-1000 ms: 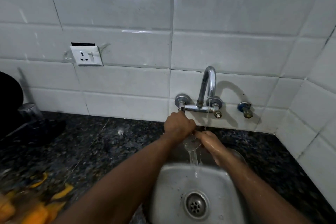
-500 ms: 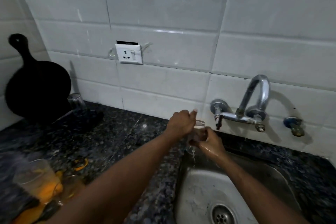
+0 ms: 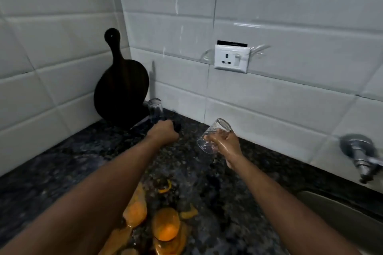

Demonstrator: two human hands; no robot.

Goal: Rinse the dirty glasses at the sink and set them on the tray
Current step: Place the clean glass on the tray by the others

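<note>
My right hand [image 3: 224, 143] holds a clear wet glass [image 3: 213, 136], tilted with its base up and to the right, above the dark granite counter. My left hand [image 3: 163, 134] is a closed fist at the near right corner of a dark tray [image 3: 141, 123], with a dark edge showing past its knuckles. One clear glass [image 3: 155, 109] stands on that tray by the wall. Dirty glasses with orange residue [image 3: 165, 227] sit blurred on the counter between my forearms.
A black round cutting board [image 3: 122, 89] leans in the tiled corner behind the tray. A white wall socket [image 3: 231, 59] is above the counter. The tap [image 3: 360, 155] and the steel sink's rim [image 3: 331, 203] are at the far right.
The view has swung left, away from the sink. My right hand carried the rinsed glass from under the tap to over the counter; my left hand let go of it and reached the tray.
</note>
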